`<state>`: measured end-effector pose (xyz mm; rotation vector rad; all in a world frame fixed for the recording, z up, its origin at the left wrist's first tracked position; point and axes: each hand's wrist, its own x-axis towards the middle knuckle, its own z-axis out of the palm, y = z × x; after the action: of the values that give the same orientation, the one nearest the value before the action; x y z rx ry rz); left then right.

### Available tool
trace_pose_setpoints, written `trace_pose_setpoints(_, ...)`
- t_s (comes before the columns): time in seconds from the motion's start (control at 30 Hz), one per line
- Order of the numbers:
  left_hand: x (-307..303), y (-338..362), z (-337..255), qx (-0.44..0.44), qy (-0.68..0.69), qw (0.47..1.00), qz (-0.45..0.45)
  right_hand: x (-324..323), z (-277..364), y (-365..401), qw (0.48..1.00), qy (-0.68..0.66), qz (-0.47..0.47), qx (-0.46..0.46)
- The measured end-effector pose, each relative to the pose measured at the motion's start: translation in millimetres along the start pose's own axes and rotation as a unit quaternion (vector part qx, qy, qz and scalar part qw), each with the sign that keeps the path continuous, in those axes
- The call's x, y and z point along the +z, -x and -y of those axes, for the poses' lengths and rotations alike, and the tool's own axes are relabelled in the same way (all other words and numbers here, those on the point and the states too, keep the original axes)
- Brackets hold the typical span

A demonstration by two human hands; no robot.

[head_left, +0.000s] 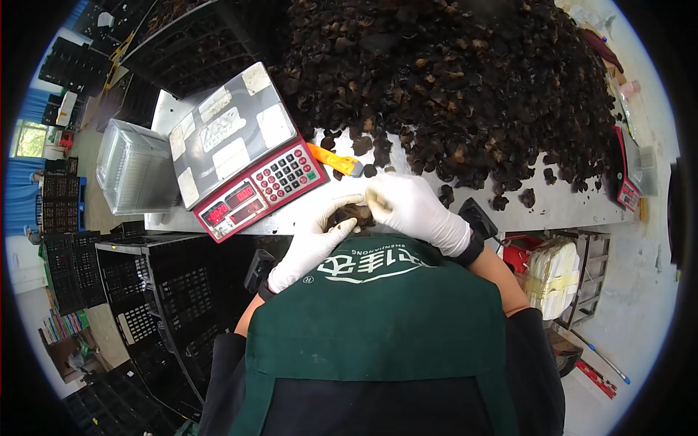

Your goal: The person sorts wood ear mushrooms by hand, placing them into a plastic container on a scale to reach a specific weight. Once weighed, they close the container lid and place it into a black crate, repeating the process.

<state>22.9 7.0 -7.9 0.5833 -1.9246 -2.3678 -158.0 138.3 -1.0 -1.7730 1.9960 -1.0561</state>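
My left hand (pixel 311 238), in a white glove, is closed around a dark brown mushroom (pixel 352 213) just above the table's near edge. Right beside it, my right hand (pixel 413 209), also gloved in white, has its fingers pinched together against the mushroom's side. Whatever sits between those fingertips is too small or hidden to name. Beyond both hands, a huge heap of similar dark mushrooms (pixel 451 87) covers the far part of the metal table (pixel 291 215), with loose ones along its near border.
Left of my hands stands a red digital scale (pixel 251 190) with a metal platform. An orange tool with a grey end (pixel 336 160) lies beside it. Clear plastic boxes (pixel 134 167) are stacked at the left. Black crates (pixel 174 291) stand below, and another scale (pixel 627 174) is far right.
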Motion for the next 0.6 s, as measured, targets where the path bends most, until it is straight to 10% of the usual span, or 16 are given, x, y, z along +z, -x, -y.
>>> trace_pose_setpoints(0.13,-0.5,-0.2,-1.9,0.044,0.054,0.997,-0.02,-6.4,-18.2,-2.9,0.984,0.008,-0.155,0.085)
trace_pose_setpoints(0.6,7.3,7.6,-10.7,0.047,0.099,0.991,-0.08,-1.2,20.1,-2.5,0.95,-0.236,0.041,0.202)
